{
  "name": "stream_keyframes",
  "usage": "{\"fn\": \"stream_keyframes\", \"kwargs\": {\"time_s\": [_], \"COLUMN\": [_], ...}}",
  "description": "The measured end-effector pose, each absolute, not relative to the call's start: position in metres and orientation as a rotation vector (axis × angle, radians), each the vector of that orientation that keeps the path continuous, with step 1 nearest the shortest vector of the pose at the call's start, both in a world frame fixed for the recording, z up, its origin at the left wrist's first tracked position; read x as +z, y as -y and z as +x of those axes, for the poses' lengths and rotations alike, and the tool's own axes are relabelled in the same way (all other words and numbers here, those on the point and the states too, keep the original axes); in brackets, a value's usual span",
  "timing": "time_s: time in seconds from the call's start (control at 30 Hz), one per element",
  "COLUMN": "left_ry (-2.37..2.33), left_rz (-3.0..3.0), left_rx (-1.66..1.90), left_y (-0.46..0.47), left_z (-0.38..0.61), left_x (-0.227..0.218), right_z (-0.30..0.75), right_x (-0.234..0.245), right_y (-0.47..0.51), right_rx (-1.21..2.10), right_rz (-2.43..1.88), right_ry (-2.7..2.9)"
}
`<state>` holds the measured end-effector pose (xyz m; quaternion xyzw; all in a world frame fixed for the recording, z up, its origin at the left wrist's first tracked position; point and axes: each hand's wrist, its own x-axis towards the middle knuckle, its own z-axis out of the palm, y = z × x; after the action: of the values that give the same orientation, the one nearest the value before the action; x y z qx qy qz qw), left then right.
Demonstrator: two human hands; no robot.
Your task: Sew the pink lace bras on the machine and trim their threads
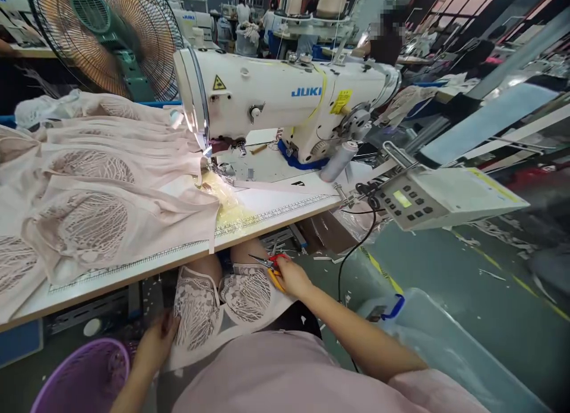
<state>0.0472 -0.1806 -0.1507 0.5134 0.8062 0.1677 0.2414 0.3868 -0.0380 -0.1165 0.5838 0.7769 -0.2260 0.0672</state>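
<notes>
A pale pink lace garment piece (222, 306) lies across my lap, below the table's edge. My right hand (291, 277) is closed round small thread snips (269, 264) with red and yellow handles, blades pointing left just over the lace. My left hand (158, 339) grips the lace piece's left edge, fingers curled into the fabric. A white JUKI sewing machine (276, 98) stands on the table (276, 214) above, with its needle end at the left.
A stack of pink lace garments (98, 181) covers the table's left half. A green fan (107, 38) stands behind them. A control box (427, 202) juts out on the right. A purple basket (84, 377) sits at lower left, a clear bin (427, 336) at lower right. Other workers are far behind.
</notes>
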Motion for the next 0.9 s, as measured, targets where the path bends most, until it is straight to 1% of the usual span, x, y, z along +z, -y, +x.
{"fn": "stream_keyframes", "kwargs": {"time_s": [0.23, 0.33, 0.4, 0.47, 0.5, 0.57, 0.63, 0.67, 0.7, 0.77, 0.83, 0.9], "left_ry": [-2.071, -2.008, -1.963, -1.999, -2.106, -2.476, -2.83, -2.896, -2.867, -2.787, -2.731, -2.703], "left_rz": [1.454, 1.509, 1.593, 1.703, 1.75, 1.798, 1.778, 1.742, 1.675, 1.63, 1.64, 1.675], "left_rx": [0.319, 0.228, 0.204, 0.288, 0.342, 0.453, 0.525, 0.476, 0.358, 0.271, 0.266, 0.311], "left_y": [0.177, 0.175, 0.17, 0.159, 0.15, 0.127, 0.1, 0.087, 0.075, 0.056, 0.045, 0.039], "left_z": [0.067, 0.066, 0.058, 0.045, 0.038, 0.019, -0.005, -0.017, -0.029, -0.048, -0.061, -0.068], "left_x": [-0.131, -0.109, -0.074, -0.022, 0.008, 0.065, 0.108, 0.121, 0.13, 0.133, 0.125, 0.113], "right_z": [0.433, 0.44, 0.439, 0.434, 0.43, 0.42, 0.404, 0.394, 0.383, 0.357, 0.329, 0.301], "right_x": [-0.097, -0.095, -0.091, -0.084, -0.079, -0.064, -0.043, -0.03, -0.017, 0.008, 0.029, 0.042], "right_y": [0.035, 0.037, 0.038, 0.039, 0.04, 0.039, 0.036, 0.032, 0.027, 0.013, -0.006, -0.028], "right_rx": [-0.665, -0.685, -0.697, -0.716, -0.762, -0.955, -1.206, -1.289, -1.311, -1.197, -1.021, -0.99], "right_rz": [1.895, 1.915, 1.919, 1.898, 1.877, 1.798, 1.674, 1.61, 1.557, 1.524, 1.579, 1.631], "right_ry": [-2.319, -2.335, -2.37, -2.422, -2.469, -2.608, -2.768, -2.836, -2.891, -2.947, -2.901, -2.874]}}
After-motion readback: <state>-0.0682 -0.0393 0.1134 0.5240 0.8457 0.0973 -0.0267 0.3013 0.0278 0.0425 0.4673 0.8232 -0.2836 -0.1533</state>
